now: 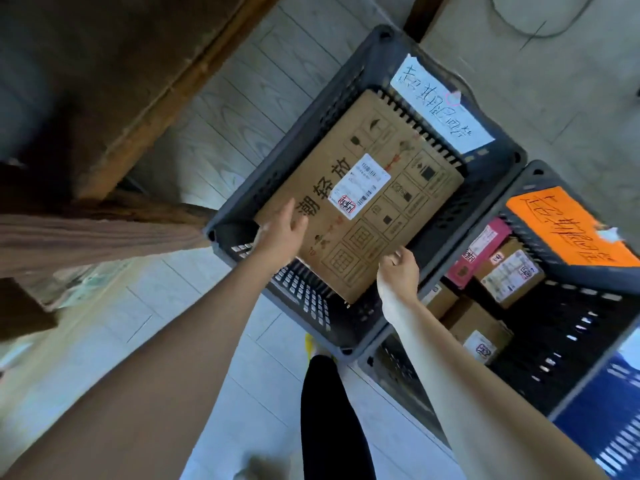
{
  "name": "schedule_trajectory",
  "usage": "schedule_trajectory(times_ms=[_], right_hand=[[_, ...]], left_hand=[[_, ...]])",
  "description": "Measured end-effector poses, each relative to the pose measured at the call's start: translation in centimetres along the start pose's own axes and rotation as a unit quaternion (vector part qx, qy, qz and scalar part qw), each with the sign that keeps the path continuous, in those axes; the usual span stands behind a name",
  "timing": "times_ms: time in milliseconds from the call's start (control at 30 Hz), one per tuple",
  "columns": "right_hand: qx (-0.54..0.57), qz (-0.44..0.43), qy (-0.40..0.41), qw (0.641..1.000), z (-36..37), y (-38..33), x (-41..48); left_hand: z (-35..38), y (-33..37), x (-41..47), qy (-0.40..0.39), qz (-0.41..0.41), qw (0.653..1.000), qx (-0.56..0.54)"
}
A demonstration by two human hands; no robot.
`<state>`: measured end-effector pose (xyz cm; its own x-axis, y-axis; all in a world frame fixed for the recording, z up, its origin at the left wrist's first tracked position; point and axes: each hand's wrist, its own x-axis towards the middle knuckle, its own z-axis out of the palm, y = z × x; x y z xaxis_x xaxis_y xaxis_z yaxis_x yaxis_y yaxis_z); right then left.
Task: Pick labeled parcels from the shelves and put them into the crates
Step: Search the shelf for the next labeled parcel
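A large flat cardboard parcel (360, 199) with a white shipping label (360, 187) lies tilted inside the grey crate (242, 216), its near corner raised above the crate floor. The left hand (284, 230) rests loosely spread at the parcel's near-left edge, grip released. The right hand (398, 268) hangs curled just off the near-right edge, grasping nothing. The neighbouring crate (540, 174) to the right holds smaller parcels (509, 275).

1. Large flat brown cardboard box (360, 199) lying inside dark grey slotted plastic crate (304, 109).
2. Second dark grey plastic crate (540, 174) touching its right side, holding small labelled cardboard parcels (509, 275).
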<state>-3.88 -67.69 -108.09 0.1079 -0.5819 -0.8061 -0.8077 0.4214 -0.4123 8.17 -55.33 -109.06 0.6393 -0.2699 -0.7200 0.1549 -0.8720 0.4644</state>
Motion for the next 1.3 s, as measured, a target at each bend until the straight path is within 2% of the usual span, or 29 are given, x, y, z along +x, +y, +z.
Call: schedule_trajectory(times_ms=[67, 200, 400, 567, 700, 800, 1033, 1200, 1300], right_hand=[[-0.002, -0.025, -0.016, 1.000, 0.8, -0.4, -2.2], [-0.011, -0.083, -0.069, 0.994, 2.9, -0.5, -9.0], [-0.035, -0.216, -0.138, 0.966, 7.0, 2.5, -23.5], [-0.106, -0.309, -0.170, 0.930, 11.7, 9.2, -37.3], [-0.196, -0.354, -0.189, 0.895, 16.2, 15.0, -46.6], [-0.212, -0.367, -0.234, 0.875, 19.3, 18.3, -51.3], [-0.235, -0.396, -0.332, 0.823, 29.2, 22.2, -56.7], [-0.280, -0.422, -0.407, 0.760, 38.2, 23.7, -59.3], [-0.303, -0.455, -0.415, 0.727, 43.9, 24.1, -61.4]], left_hand=[[-1.0, -0.9, -2.4, 0.013, 0.002, 1.000, -0.004], [-4.5, -3.8, -7.9, 0.029, -0.014, 0.996, -0.082], [-10.8, -11.9, -20.8, 0.118, -0.001, 0.981, -0.156], [-13.6, -23.8, -35.0, 0.206, -0.034, 0.936, -0.283], [-15.0, -33.7, -44.1, 0.271, -0.073, 0.900, -0.333], [-17.0, -38.8, -48.7, 0.322, -0.103, 0.874, -0.349], [-21.7, -48.6, -51.4, 0.405, -0.157, 0.828, -0.355], [-27.1, -55.1, -49.3, 0.477, -0.207, 0.771, -0.367], [-31.0, -58.4, -47.5, 0.521, -0.214, 0.732, -0.385]])
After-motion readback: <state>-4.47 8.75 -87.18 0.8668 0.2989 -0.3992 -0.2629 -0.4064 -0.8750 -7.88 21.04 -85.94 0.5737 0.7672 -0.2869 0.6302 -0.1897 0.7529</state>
